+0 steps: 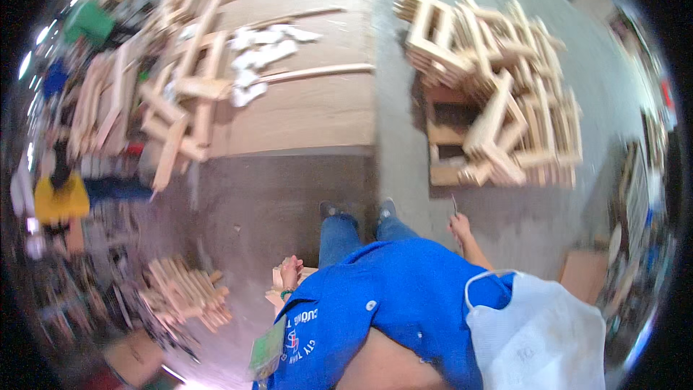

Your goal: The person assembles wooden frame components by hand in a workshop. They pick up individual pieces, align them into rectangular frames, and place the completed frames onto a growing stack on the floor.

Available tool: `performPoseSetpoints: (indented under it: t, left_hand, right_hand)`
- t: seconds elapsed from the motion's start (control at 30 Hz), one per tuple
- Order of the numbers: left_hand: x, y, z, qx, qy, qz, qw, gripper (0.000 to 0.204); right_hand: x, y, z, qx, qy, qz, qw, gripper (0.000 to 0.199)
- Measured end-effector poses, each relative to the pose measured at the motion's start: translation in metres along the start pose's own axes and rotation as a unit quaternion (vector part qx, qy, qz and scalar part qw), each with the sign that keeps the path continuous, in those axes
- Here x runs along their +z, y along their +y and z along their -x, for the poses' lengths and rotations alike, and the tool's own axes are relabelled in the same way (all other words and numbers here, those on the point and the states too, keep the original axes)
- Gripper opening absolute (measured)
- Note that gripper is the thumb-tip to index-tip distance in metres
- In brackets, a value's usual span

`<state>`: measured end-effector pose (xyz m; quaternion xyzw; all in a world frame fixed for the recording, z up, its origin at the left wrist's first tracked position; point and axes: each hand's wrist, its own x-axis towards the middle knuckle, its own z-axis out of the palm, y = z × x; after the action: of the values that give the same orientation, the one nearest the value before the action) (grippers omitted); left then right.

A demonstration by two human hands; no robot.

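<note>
My right hand (458,228) is closed around a thin, dark, pen-like thing (454,204) that sticks out past the fingers; its exact kind is too small to make out. Beside my body on the left, my left hand (291,272) is over or against pale wooden pieces (276,279). Blur hides whether its fingers grip them. A green bracelet (286,294) circles that wrist. Ahead on the right, a large pile of pale wooden frames (498,79) rests on a wooden pallet (444,173).
A brown board (310,112) lies ahead, bearing white pieces (263,54) and long wooden strips (317,72). More wooden frames (195,94) are heaped at its left edge. Lower left is another wood stack (188,292). A person in yellow (61,198) is at far left.
</note>
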<state>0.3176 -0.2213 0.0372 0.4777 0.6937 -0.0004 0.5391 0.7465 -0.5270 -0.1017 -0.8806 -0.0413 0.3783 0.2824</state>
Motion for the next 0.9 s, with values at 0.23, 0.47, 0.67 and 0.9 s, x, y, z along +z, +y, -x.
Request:
performPoseSetpoints:
  t: [0.23,0.47,0.67,0.9]
  left_hand:
    - [-0.049,-0.022,-0.018,0.009,0.078,0.381,0.921,0.03]
    - [-0.143,-0.055,-0.04,-0.062,0.132,0.337,0.93,0.03]
    - [-0.2,-0.096,-0.06,-0.045,0.129,0.399,0.907,0.03]
    - [-0.288,-0.064,-0.104,-0.062,0.202,0.414,0.885,0.034]
  right_hand:
    - [0.041,-0.112,-0.036,-0.1,0.072,-0.144,0.982,0.023]
    - [0.112,-0.347,-0.027,-0.248,-0.028,-0.261,0.933,0.028]
    - [0.221,-0.461,0.047,-0.264,-0.14,-0.23,0.926,0.033]
    - [0.319,-0.517,0.08,-0.231,-0.199,-0.193,0.933,0.031]
